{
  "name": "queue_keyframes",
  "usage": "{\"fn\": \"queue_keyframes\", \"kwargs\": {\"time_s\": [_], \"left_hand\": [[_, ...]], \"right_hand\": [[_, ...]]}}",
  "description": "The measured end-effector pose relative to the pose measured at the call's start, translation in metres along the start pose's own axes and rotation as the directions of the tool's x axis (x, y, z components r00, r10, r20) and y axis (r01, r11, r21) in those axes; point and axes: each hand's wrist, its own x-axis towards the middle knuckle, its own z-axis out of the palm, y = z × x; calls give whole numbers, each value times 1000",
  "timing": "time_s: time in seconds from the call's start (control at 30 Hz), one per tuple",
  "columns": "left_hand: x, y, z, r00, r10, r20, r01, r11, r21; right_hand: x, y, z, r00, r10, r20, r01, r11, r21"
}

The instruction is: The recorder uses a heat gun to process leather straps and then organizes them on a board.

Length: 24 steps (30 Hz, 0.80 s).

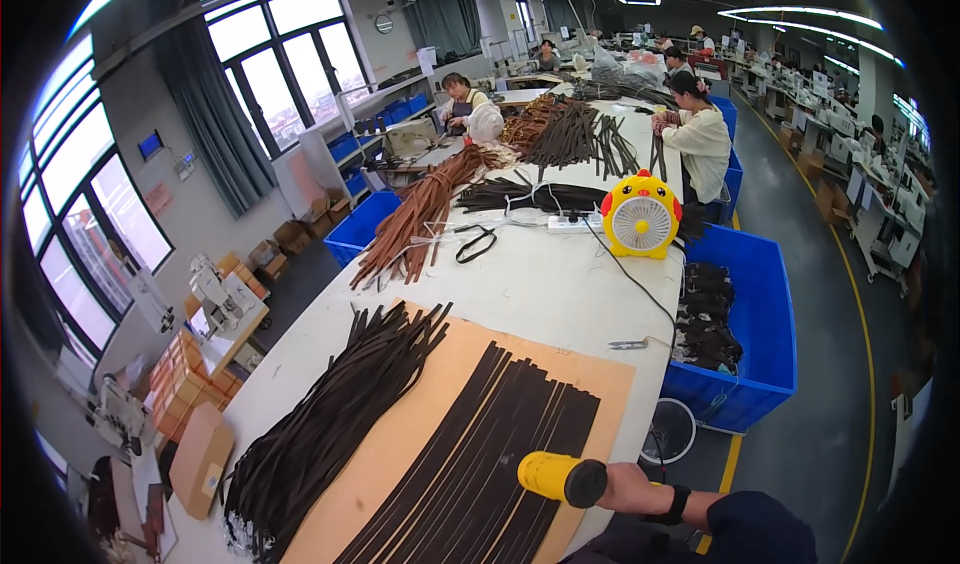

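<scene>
Dark strips are laid side by side on the tan board. A yellow cylinder is positioned over them at the right hand, whose finger closure cannot be told. Flattening is seemingly in hand; even pressure would be called for next.
</scene>
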Motion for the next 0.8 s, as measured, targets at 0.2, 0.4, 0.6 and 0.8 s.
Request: {"fn": "queue_keyframes", "kwargs": {"time_s": [0.2, 0.4, 0.6, 0.8], "left_hand": [[8, 22, -13, 1000, -7, -25, 8, 998, 65], [-7, 20, -10, 994, 18, -111, -25, 997, -69], [-12, 22, -11, 973, 5, -232, -23, 997, -77], [-1, 26, -42, 977, -45, -206, 4, 980, -199]], "right_hand": [[1, 26, 4, 995, 5, -103, -11, 998, -56], [-20, 3, -8, 992, -38, 120, 45, 997, -57], [21, 15, -6, 936, -119, -332, 143, 989, 48], [-5, -4, 28, 973, 69, 222, -150, 916, 372]]}}
